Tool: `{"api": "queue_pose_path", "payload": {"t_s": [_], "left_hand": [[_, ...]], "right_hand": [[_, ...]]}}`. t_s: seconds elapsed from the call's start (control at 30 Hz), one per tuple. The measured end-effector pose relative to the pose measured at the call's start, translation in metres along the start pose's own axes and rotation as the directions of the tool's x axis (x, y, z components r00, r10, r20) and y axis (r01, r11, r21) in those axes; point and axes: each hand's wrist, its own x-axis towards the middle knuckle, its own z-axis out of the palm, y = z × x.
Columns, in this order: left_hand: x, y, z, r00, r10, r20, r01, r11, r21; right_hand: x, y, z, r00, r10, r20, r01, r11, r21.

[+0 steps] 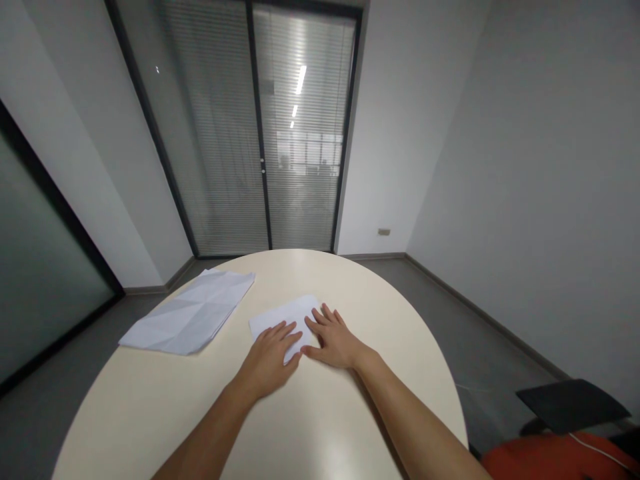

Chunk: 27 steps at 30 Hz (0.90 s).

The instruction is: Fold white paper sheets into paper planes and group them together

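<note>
A small white sheet of paper [285, 313], perhaps folded, lies flat near the middle of the round table. My left hand [271, 357] rests palm down over its near left part, fingers stretched out. On its right side, my right hand [334, 338] presses flat with the fingers spread. The thumbs of both hands nearly meet at the paper's near edge. Much of the paper's near half is hidden beneath the hands. To the left lies a stack of larger white sheets [193, 313] with crease lines.
The round cream table [380, 300] fills the foreground. An orange chair seat [550, 457] with a black armrest [573, 403] stands at the lower right. Glass doors with blinds [225, 133] are behind the table, and a wall socket [384, 232] sits low on the wall.
</note>
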Motion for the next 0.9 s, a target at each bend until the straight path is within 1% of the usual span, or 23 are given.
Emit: {"api": "queue_pose_path", "payload": {"t_s": [0.17,0.27,0.47,0.67,0.77,0.9], "left_hand": [[-0.001,-0.001,0.0,1.0,0.024,-0.011,-0.024,1.0,0.012],[-0.001,-0.001,-0.002,1.0,0.03,0.0,-0.03,0.999,0.014],[-0.002,-0.004,-0.004,0.997,0.073,-0.002,-0.073,0.997,-0.018],[-0.006,-0.007,-0.006,0.997,0.076,0.032,-0.075,0.996,-0.04],[-0.007,-0.008,-0.006,0.996,0.077,0.043,-0.074,0.996,-0.049],[-0.007,-0.009,-0.005,0.997,0.073,0.033,-0.071,0.995,-0.064]], "right_hand": [[-0.001,0.0,-0.002,1.0,-0.021,0.014,0.021,1.0,0.015],[-0.002,0.0,-0.001,0.999,-0.014,-0.029,0.015,1.0,0.022],[0.001,0.006,0.005,0.993,0.022,-0.119,-0.025,0.999,-0.027],[0.008,0.017,0.014,0.963,0.074,-0.26,-0.09,0.995,-0.051],[0.01,0.021,0.016,0.956,0.071,-0.284,-0.089,0.995,-0.052],[0.01,0.021,0.016,0.96,0.042,-0.277,-0.063,0.996,-0.066]]}}
